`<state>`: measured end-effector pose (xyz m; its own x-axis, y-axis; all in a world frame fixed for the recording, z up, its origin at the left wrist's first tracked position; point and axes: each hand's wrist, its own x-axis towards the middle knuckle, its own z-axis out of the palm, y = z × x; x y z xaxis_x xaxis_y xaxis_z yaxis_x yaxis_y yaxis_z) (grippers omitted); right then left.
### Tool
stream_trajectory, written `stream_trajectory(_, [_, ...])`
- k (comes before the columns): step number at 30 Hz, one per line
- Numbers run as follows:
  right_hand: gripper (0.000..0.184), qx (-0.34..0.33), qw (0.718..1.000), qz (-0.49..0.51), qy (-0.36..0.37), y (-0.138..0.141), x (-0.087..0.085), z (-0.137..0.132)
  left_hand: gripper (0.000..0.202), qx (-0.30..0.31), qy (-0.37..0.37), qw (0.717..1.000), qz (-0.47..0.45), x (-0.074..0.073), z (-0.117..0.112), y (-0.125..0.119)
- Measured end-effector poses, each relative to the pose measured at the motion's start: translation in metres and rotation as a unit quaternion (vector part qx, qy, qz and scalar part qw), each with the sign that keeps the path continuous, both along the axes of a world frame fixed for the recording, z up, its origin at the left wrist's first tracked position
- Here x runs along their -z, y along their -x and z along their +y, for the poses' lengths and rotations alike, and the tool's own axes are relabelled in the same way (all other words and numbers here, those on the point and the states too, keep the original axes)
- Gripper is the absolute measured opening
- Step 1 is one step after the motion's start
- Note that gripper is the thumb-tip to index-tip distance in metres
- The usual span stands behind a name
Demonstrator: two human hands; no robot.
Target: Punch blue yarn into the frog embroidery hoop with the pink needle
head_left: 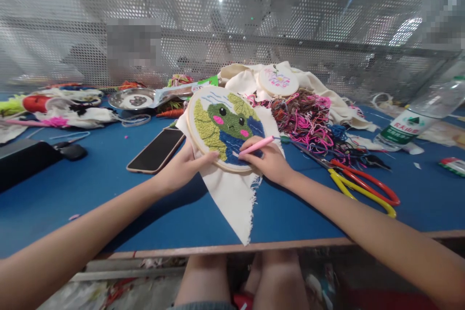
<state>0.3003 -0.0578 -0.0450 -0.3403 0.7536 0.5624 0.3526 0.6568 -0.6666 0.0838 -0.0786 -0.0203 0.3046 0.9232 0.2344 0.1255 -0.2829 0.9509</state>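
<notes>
An embroidery hoop (pixel 188 123) with white cloth (pixel 232 198) stretched in it is tilted up above the table's front part. Its looped yarn picture shows a green frog-like face (pixel 232 123) with pink cheeks, among yellow-green and dark blue areas. My left hand (pixel 185 162) grips the hoop's lower left edge, thumb on the front, other fingers hidden behind. In my right hand (pixel 267 160) is a pink punch needle pen (pixel 257 146), pinched between the fingers at the hoop's lower right. The pen's tip is at the blue part; whether it pierces the cloth I cannot tell.
On the blue table (pixel 152 223) lie a phone (pixel 157 150), scissors with red and yellow handles (pixel 363 184) and a heap of tangled yarn (pixel 305 118). Behind are a second hoop (pixel 278 80) and a metal dish (pixel 132 99). A plastic bottle (pixel 410 121) leans at right.
</notes>
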Motion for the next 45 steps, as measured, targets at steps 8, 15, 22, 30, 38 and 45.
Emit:
stream_trajectory(8, [0.015, 0.017, 0.998, 0.053, 0.019, -0.005, 0.000, -0.010, 0.052, -0.010, 0.062, 0.998, -0.006, 0.003, 0.004, 0.006])
stream_trajectory(15, [0.015, -0.010, 0.993, 0.107, 0.053, -0.004, -0.002, -0.012, 0.054, -0.029, 0.075, 0.997, 0.005, 0.003, 0.004, 0.006])
stream_trajectory(22, [0.016, -0.019, 0.989, 0.127, 0.067, -0.003, -0.002, -0.011, 0.052, -0.020, 0.078, 0.997, -0.007, 0.001, 0.005, 0.004])
stream_trajectory(30, [0.019, 0.003, 0.994, 0.092, 0.054, -0.003, -0.001, -0.010, 0.056, -0.022, 0.074, 0.997, -0.010, 0.002, 0.005, 0.004])
stream_trajectory(38, [0.007, -0.034, 0.999, 0.023, 0.011, 0.002, 0.001, -0.003, 0.055, -0.009, 0.059, 0.998, 0.009, 0.002, 0.002, 0.004])
stream_trajectory(45, [0.013, 0.034, 0.999, 0.018, 0.032, 0.002, -0.001, -0.006, 0.056, -0.015, 0.047, 0.999, 0.011, 0.002, 0.004, 0.004])
